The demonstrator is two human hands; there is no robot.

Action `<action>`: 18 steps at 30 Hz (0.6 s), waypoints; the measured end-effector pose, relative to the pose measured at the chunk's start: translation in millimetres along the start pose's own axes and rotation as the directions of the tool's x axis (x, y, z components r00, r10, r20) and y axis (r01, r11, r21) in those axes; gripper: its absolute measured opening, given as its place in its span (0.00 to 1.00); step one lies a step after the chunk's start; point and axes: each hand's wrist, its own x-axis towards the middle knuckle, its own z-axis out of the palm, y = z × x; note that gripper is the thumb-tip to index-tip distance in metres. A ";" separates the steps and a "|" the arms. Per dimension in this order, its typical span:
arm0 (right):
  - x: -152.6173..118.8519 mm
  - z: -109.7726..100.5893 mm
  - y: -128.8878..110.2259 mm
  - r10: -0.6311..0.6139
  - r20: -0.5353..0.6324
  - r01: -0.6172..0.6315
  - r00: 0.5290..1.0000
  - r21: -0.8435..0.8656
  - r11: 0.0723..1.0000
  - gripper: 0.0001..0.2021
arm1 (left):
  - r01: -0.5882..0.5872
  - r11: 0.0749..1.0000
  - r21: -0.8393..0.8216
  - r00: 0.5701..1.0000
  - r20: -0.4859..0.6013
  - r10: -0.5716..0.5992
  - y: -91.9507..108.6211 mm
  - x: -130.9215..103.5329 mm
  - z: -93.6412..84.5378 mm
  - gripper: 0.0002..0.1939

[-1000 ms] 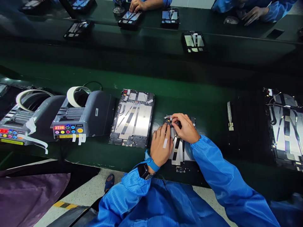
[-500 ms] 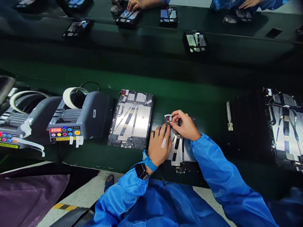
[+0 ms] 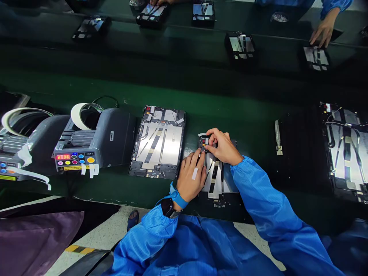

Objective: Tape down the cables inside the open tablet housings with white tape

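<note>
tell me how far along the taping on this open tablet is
Done, by the look of it: the open silver-backed tablet chassis lying untouched beside the hands. In hand: the left hand steadies the dark open tablet frame while the right hand presses at its top corner, where a small white tape piece sticks out. Left: a white tape strip waits on the left hand's back.

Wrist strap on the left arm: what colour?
Blue; the wrist strap shows clearly in the head view.

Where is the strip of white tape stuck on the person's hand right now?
In the head view, the strip of white tape sits on the back of the left hand, which rests on the left edge of the opened tablet chassis.
</note>
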 end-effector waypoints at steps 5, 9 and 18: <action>-3.1 -3.9 2.9 0.002 -0.007 -0.002 1.000 0.062 0.998 0.18 | 0.013 0.999 0.039 1.000 0.008 -0.013 1.8 3.9 -1.8 0.23; -5.3 0.7 4.7 0.001 -0.067 0.003 0.998 0.070 0.998 0.15 | 0.018 0.996 0.086 1.000 -0.002 -0.018 3.8 9.8 -0.6 0.23; -4.7 6.9 -0.7 -0.027 -0.088 0.025 0.996 -0.021 0.999 0.14 | 0.025 0.998 0.052 1.000 0.014 -0.026 1.0 8.8 0.6 0.24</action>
